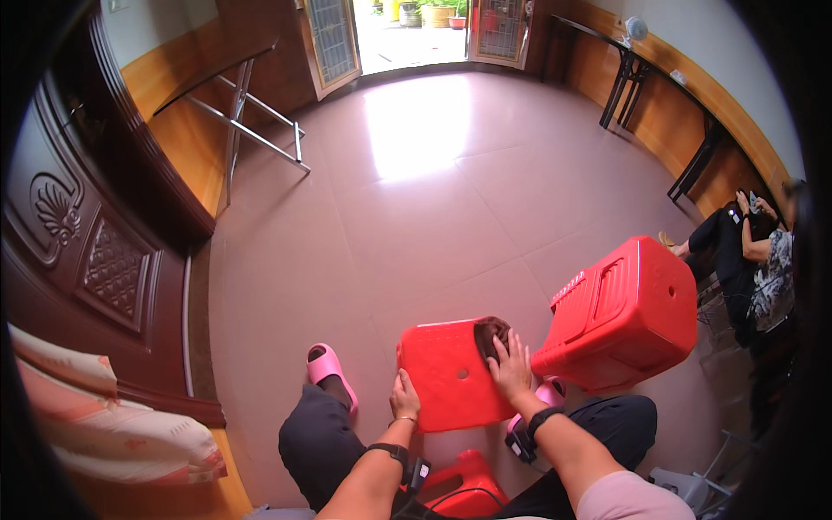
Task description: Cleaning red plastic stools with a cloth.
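Observation:
A red plastic stool (442,383) stands between my legs, its square seat facing up with a small round hole in the middle. My left hand (405,395) grips the left edge of that seat. Under the fingers of my right hand (511,367) a dark brown cloth (491,338) is pressed against the seat's far right corner, draping over the edge. Just to the right is a taller red plastic stool or stack of stools (624,318), with a hole in its top. Part of another red plastic piece (471,481) shows below, close to my body.
Pink slippers (325,367) are on my feet on the tiled floor (429,240). A folding table (214,78) stands at left near a carved door (110,260). At right, a person (770,260) sits beside a long narrow table (689,91). Double doors (331,45) stand open ahead.

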Available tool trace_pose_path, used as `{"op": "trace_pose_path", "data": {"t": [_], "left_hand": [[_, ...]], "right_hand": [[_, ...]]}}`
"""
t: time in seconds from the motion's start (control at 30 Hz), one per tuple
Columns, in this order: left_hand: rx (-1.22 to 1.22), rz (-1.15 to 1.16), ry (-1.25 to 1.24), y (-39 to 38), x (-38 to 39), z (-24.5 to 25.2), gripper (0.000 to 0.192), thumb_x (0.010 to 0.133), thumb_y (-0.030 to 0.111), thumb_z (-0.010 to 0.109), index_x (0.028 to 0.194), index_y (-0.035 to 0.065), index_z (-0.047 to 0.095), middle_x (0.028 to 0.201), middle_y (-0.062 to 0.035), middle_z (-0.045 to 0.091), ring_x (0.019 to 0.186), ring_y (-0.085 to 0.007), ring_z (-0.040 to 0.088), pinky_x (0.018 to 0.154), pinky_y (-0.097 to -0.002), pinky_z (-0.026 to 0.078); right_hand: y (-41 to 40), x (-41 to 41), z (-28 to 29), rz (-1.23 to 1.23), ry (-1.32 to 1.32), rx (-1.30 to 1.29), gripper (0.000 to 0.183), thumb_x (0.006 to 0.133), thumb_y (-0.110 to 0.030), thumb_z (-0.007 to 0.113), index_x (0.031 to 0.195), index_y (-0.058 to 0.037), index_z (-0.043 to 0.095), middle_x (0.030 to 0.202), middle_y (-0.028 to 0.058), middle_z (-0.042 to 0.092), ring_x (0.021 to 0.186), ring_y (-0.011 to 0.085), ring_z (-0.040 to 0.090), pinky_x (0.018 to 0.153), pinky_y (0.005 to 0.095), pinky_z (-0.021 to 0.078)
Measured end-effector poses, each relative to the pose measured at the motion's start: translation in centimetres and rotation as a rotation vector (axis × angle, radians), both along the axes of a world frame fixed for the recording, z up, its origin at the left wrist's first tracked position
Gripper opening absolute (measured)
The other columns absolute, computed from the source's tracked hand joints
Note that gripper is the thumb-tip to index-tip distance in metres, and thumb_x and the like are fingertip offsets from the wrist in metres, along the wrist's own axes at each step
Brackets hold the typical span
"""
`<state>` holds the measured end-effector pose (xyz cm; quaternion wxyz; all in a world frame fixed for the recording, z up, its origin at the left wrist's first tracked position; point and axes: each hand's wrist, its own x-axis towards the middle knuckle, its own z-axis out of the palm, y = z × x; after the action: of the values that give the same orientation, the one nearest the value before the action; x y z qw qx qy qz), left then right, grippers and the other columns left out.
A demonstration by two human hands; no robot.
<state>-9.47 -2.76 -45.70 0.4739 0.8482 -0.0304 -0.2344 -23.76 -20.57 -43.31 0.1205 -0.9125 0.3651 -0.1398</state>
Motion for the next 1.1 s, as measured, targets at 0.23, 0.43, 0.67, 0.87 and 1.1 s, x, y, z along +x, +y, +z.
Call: {"op": "trace_pose_path", "data": {"t": [0.23,0.43,0.67,0.87,1.1], "left_hand": [[-0.076,0.018,0.011,-0.2,0.2,-0.6,0.073,0.088,0.06,0.018,0.121,0.0026,0.048,0.113,-0.0267,0.053,0.11,-0.0413,0.047,0.093,-0.0421,0.038],[-0.193,0.132,-0.144,0.6,0.5,-5.5,0.07,0.089,0.057,0.024,0.128,0.0009,0.039,0.125,-0.0257,0.045,0.116,-0.0385,0.043,0.098,-0.0395,0.034],[-0.08,0.049,-0.248,0.0,0.0,-3.1,0.067,0.087,0.055,0.038,0.124,0.0005,0.04,0.11,-0.0264,0.054,0.1,-0.0394,0.053,0.086,-0.0431,0.041],[-0.013,0.039,-0.022,-0.7,-0.6,-1.1,0.067,0.081,0.056,0.05,0.119,0.0012,0.046,0.102,-0.022,0.058,0.093,-0.0331,0.056,0.081,-0.0398,0.044],[-0.028,-0.029,-0.018,-1.5,-0.6,-0.9,0.064,0.082,0.054,0.051,0.117,0.0013,0.048,0.101,-0.0212,0.058,0.093,-0.0314,0.057,0.08,-0.039,0.045]], "right_hand": [[12.1,-1.5,1.2,0.433,0.117,0.016,0.053,0.077,-0.032,0.058,0.126,-0.0169,0.045,0.138,0.0181,0.03,0.127,0.034,0.03,0.102,0.0503,0.0211],[11.8,3.2,2.8,0.644,0.046,0.014,0.045,0.082,-0.03,0.05,0.124,-0.0132,0.046,0.135,0.0116,0.039,0.125,0.0261,0.035,0.101,0.0459,0.0253],[5.1,10.9,2.2,0.521,-0.094,-0.068,0.043,0.081,-0.033,0.051,0.122,-0.0193,0.049,0.133,0.0116,0.04,0.124,0.0277,0.036,0.101,0.0476,0.0238],[-3.8,9.2,0.4,0.11,-0.056,-0.072,0.043,0.085,-0.034,0.049,0.124,-0.0181,0.047,0.13,0.0153,0.043,0.124,0.0294,0.036,0.104,0.0463,0.0218],[-0.7,-0.4,-1.7,-0.273,-0.108,-0.067,0.045,0.084,-0.032,0.05,0.125,-0.0146,0.045,0.135,0.0198,0.034,0.124,0.0348,0.033,0.101,0.0496,0.0241]]}}
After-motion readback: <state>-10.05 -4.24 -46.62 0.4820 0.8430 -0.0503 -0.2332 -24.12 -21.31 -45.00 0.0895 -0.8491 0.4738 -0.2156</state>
